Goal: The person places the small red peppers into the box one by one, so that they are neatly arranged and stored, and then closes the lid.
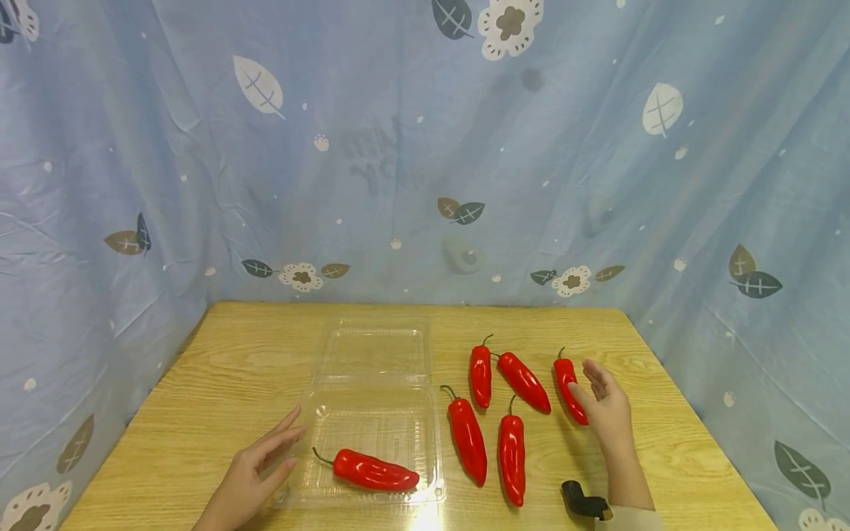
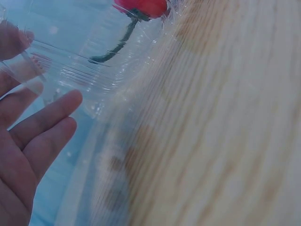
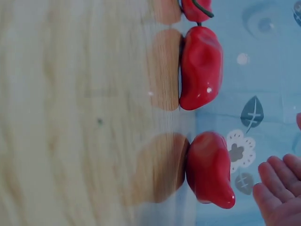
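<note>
A clear plastic clamshell box (image 1: 372,424) lies unfolded on the table, its lid (image 1: 377,352) laid back toward the curtain. One red chili pepper (image 1: 375,470) rests in the box's front, green stem to the left. My left hand (image 1: 251,468) is at the box's left edge with fingers extended; in the left wrist view, some fingers of the left hand (image 2: 28,141) show through the clear plastic. Over at the right, my right hand (image 1: 607,409) hovers beside the rightmost red pepper (image 1: 568,391), thumb overlapping it in the head view, fingers loosely extended and holding nothing.
Between box and right hand lie more red peppers: an upper one (image 1: 481,376), a slanted one (image 1: 524,382), and two nearer ones, left (image 1: 468,441) and right (image 1: 512,459). A black device (image 1: 583,501) is by the right wrist. A blue patterned curtain (image 1: 398,147) surrounds the wooden table (image 1: 219,369).
</note>
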